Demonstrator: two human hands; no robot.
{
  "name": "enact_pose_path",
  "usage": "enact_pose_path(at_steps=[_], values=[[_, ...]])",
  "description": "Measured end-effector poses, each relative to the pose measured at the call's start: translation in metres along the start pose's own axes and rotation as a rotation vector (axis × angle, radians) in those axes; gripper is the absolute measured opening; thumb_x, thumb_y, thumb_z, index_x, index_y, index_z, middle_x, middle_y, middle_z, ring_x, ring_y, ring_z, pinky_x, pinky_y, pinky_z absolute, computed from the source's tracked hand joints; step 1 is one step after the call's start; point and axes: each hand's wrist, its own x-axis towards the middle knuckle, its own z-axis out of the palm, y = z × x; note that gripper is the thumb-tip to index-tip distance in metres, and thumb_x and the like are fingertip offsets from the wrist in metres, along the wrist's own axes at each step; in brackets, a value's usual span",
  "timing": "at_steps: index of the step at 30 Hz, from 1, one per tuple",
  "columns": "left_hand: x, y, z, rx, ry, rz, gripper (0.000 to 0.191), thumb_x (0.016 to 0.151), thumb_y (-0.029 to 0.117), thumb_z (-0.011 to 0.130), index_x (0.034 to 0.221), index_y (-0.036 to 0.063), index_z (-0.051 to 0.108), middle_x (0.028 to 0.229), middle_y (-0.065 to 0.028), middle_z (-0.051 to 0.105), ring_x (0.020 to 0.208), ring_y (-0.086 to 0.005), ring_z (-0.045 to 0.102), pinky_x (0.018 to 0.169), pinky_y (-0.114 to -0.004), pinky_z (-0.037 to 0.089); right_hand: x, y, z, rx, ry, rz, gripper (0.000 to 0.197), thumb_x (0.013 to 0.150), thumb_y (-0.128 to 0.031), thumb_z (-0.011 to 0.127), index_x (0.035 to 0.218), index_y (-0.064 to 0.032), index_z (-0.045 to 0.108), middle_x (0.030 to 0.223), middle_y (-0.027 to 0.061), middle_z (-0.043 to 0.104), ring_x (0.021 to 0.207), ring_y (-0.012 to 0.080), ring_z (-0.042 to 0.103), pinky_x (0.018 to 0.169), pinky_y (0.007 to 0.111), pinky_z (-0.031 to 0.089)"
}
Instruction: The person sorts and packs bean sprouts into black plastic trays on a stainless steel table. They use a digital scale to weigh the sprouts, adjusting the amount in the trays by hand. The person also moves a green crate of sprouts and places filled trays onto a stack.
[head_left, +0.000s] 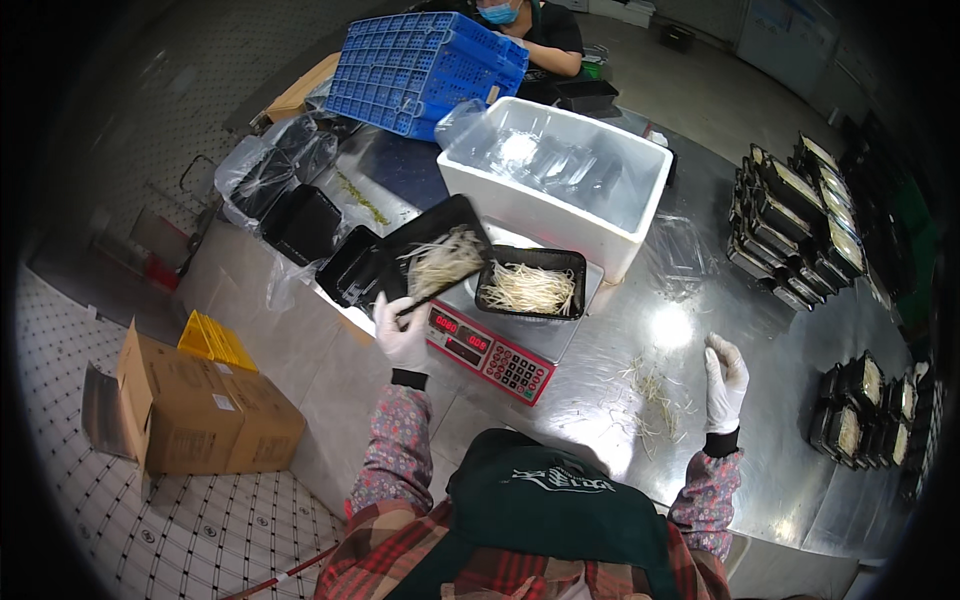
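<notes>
My white-gloved left hand (401, 334) grips the near edge of a black plastic tray (465, 210) that is tilted and slightly blurred. Pale, thin sprouts (446, 262) lie in that tray. Beside it, a second black tray (532, 309) with pale sprouts rests on the steel platform of a red digital scale (491, 352) with a lit display. My right hand (726, 386), also gloved, is above the steel table at the right with its fingers partly bent and nothing visible in it. Loose sprout bits (652, 397) are scattered on the table left of that hand.
A white foam box (540, 202) holding clear plastic lids stands behind the scale. Empty black trays (300, 225) lie at the left. Stacks of filled trays (795, 217) stand at the right. Across the table, a masked person (551, 45) is by a tilted blue crate (420, 71).
</notes>
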Motion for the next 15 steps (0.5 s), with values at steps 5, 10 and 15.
enact_pose_path(at_steps=[5,10,15], values=[[0.029,-0.080,-0.049,0.456,0.202,0.032,0.024,0.073,0.018,0.084,0.086,0.0060,0.068,0.106,-0.0138,0.062,0.101,-0.0279,0.060,0.091,-0.037,0.047,-0.024,0.047,0.036,0.107,-0.095,0.216,0.019,0.091,-0.004,0.066,0.110,-0.0016,0.069,0.108,0.0078,0.069,0.103,0.0152,0.062,0.094,0.029,0.048],[0.015,-0.111,-0.060,0.816,0.003,-0.101,0.066,0.067,0.029,0.085,0.126,0.0135,0.060,0.155,-0.0291,0.023,0.143,-0.0425,0.025,0.117,-0.048,0.025,-0.081,0.098,0.100,-0.596,-0.206,-0.133,0.053,0.086,-0.031,0.071,0.133,-0.0118,0.055,0.137,0.0159,0.053,0.127,0.0329,0.050,0.109,0.051,0.033],[-0.024,-0.041,-0.059,0.520,0.079,0.232,0.057,0.081,0.009,0.075,0.133,0.0079,0.052,0.153,-0.0250,0.030,0.141,-0.0395,0.031,0.116,-0.047,0.027,-0.134,0.065,0.150,-0.834,-0.731,-0.245,0.068,0.087,-0.046,0.064,0.146,-0.0198,0.043,0.156,0.0117,0.034,0.147,0.0363,0.023,0.117,0.060,0.009]])
